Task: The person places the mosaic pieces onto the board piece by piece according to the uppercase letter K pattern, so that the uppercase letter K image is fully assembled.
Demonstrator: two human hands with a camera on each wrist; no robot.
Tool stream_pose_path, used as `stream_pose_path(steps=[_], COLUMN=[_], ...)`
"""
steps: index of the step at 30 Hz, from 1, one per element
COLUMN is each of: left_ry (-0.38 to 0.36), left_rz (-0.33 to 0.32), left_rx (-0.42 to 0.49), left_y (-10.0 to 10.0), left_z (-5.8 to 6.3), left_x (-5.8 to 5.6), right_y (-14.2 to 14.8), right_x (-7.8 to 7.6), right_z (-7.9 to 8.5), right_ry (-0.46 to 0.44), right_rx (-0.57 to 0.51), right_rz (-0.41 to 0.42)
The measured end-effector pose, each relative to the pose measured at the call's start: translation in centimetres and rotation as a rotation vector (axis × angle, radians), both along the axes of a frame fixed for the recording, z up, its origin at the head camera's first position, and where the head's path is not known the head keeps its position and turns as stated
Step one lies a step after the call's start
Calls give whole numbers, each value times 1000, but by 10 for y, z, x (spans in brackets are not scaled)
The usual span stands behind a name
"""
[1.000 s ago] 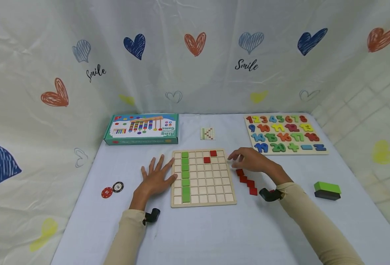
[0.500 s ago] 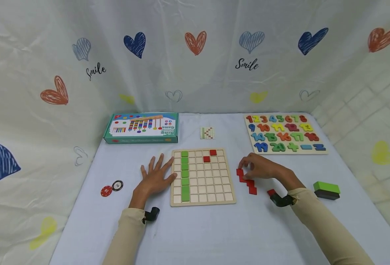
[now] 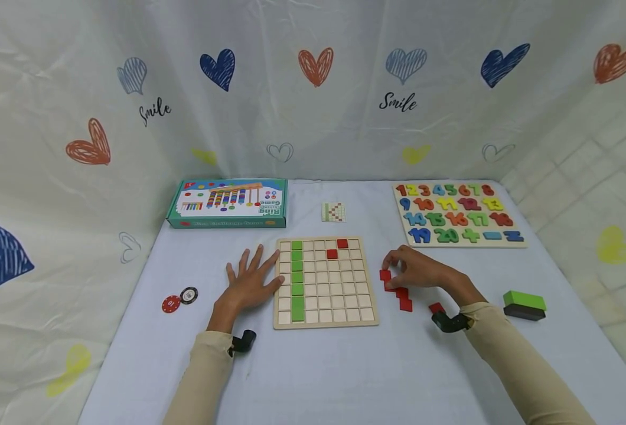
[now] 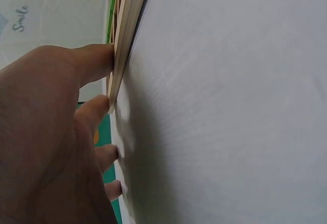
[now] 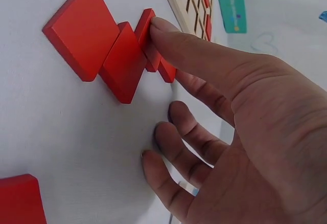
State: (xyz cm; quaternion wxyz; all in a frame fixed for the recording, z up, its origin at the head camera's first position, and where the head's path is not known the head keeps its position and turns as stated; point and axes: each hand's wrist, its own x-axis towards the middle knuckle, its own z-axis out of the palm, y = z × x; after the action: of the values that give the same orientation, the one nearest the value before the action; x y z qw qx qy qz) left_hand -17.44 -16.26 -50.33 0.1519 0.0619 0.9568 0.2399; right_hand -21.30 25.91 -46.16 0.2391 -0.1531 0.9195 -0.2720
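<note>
My left hand (image 3: 246,289) lies with spread fingers at the left side of a wooden grid board (image 3: 334,326), thumb and index fingertip touching its edge. Green tiles (image 3: 297,289) fill one column of the board, and two red square tiles (image 3: 332,254) sit in its upper right part. To the board's right, my right hand (image 3: 421,268) has thumb and index finger at the far end of a staggered row of red tiles. They pinch the end red tile (image 3: 384,275); the thumb overlaps the tile behind it. Nearer me in that row is another red tile (image 3: 406,305).
One separate red tile (image 3: 436,308) lies by the right wrist. A green box (image 3: 228,223), a small pattern card (image 3: 333,212) and a number puzzle board (image 3: 464,242) stand along the back. Two round chips (image 3: 171,304) lie left; a green-and-black block (image 3: 525,301) lies right.
My right hand has moved right and nearer me from the board's edge to the end of the red tile row, where thumb and index came down. My left hand has stayed put.
</note>
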Motion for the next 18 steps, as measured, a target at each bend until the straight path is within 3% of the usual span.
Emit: stream_pose_path(steps=[8, 18], left_ry=[7, 4], left_rz=[6, 7], left_rx=[8, 6], left_y=[1, 1], left_z=[2, 2], left_x=[1, 2], right_y=[1, 8], right_x=[1, 3], right_z=[0, -11], right_ry=[-19, 26], right_rx=[-23, -138], right_rz=[-15, -10])
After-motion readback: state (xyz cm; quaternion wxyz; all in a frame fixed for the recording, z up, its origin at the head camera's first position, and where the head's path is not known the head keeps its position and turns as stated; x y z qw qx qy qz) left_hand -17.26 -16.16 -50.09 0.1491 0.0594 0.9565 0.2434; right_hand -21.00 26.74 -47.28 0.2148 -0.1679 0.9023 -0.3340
